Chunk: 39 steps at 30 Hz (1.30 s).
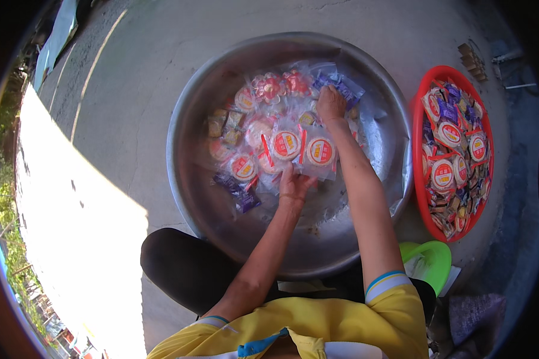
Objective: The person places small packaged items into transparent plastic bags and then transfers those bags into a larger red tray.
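Before me stands a wide round metal basin (197,215) holding a heap of wrapped items. My left hand (292,181) grips the lower edge of clear packets with round crackers (286,145) and red-and-yellow labels. My right hand (331,102) is at the heap's upper right, its fingers on purple packets (350,93); whether it grips one is hard to tell. Pink flower-shaped packets (267,86) lie left of it. Small cube-like wrapped pieces (233,120) and more purple packets (247,197) lie at the heap's left side.
A red plastic basin (418,134) full of similar wrapped snacks stands close at the right. Below it is a green plastic container (439,264) with clear plastic inside. My bent knee (179,260) is by the metal basin's lower left. A corrugated brown piece (472,62) lies at the upper right.
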Available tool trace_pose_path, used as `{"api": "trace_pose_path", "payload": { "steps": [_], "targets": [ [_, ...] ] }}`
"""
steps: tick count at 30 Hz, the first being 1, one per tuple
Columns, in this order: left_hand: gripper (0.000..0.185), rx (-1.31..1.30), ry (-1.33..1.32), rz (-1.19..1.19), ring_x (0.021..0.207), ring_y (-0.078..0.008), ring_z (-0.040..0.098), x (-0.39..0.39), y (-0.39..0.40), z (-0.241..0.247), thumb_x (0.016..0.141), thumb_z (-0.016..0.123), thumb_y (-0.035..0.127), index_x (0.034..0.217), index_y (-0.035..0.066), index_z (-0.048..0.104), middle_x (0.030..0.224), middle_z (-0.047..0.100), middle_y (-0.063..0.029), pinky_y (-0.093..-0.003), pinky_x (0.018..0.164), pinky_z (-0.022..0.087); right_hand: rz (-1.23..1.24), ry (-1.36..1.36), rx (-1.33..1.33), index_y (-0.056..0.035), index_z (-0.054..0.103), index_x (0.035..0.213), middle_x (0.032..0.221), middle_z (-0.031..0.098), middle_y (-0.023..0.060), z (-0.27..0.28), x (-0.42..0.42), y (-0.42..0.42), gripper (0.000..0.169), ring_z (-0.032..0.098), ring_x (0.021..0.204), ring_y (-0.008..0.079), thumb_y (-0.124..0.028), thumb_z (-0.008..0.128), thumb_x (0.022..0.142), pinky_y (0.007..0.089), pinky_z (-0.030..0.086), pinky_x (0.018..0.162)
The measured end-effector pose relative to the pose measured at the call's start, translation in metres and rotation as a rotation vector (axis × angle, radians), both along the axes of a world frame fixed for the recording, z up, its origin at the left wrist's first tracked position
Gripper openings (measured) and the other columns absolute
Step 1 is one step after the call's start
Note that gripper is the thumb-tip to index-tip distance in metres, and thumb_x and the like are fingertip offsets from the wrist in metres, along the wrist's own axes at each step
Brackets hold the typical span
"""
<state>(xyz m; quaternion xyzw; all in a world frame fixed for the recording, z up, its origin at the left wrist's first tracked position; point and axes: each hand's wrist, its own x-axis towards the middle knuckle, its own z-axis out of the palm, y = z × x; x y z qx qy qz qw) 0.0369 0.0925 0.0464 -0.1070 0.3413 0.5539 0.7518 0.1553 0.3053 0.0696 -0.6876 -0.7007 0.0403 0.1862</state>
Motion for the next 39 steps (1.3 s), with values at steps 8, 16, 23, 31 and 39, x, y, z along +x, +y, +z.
{"api": "trace_pose_path", "payload": {
  "steps": [8,16,23,31,39],
  "targets": [
    [0.070,0.071,-0.068,0.015,0.112,-0.0325,0.039,-0.001,0.002,0.024,0.074,0.056,0.052,0.123,0.008,0.033,0.123,0.039,-0.0111,-0.0458,0.085,0.040,0.431,0.121,0.066,-0.0021,0.051,0.073,0.075,0.051,0.0116,0.054,-0.017,-0.114,0.004,0.055,0.070,0.0298,-0.006,0.051,0.073,0.0389,0.045,0.060],
    [0.037,-0.103,-0.154,0.027,0.105,-0.0287,0.047,-0.005,0.014,-0.004,0.081,0.055,0.034,0.107,0.009,0.050,0.113,0.051,-0.0106,-0.0492,0.090,0.036,0.119,0.335,0.070,-0.0036,0.053,0.078,0.078,0.054,0.0109,0.054,-0.018,-0.182,0.009,0.056,0.069,0.0290,-0.011,0.055,0.074,0.0376,0.045,0.061],
    [0.031,-0.164,-0.141,0.041,0.117,-0.0359,0.032,-0.006,0.017,-0.015,0.082,0.053,0.031,0.106,0.011,0.050,0.124,0.040,-0.0144,-0.0579,0.090,0.032,-0.523,0.714,-0.025,0.0000,0.057,0.072,0.068,0.058,0.0159,0.003,0.040,-0.197,0.021,0.057,0.067,0.0328,-0.021,0.054,0.076,0.0383,0.044,0.061],
    [0.060,-0.067,-0.158,0.002,0.119,-0.0337,0.031,-0.006,0.018,0.009,0.076,0.054,0.050,0.119,0.010,0.041,0.129,0.035,-0.0149,-0.0586,0.092,0.028,-0.531,0.537,-0.293,-0.0021,0.061,0.077,0.075,0.060,0.0201,0.027,0.026,-0.147,0.023,0.058,0.075,0.0347,-0.024,0.058,0.071,0.0400,0.046,0.064],
    [0.071,-0.088,-0.211,-0.030,0.113,-0.0298,0.040,-0.002,0.024,0.033,0.069,0.062,0.052,0.119,0.005,0.042,0.123,0.044,-0.0124,-0.0479,0.096,0.028,-0.437,0.471,-0.177,-0.0012,0.060,0.073,0.073,0.061,0.0166,0.025,-0.015,-0.162,0.022,0.059,0.070,0.0345,-0.023,0.060,0.070,0.0422,0.045,0.060]
  ]
}}
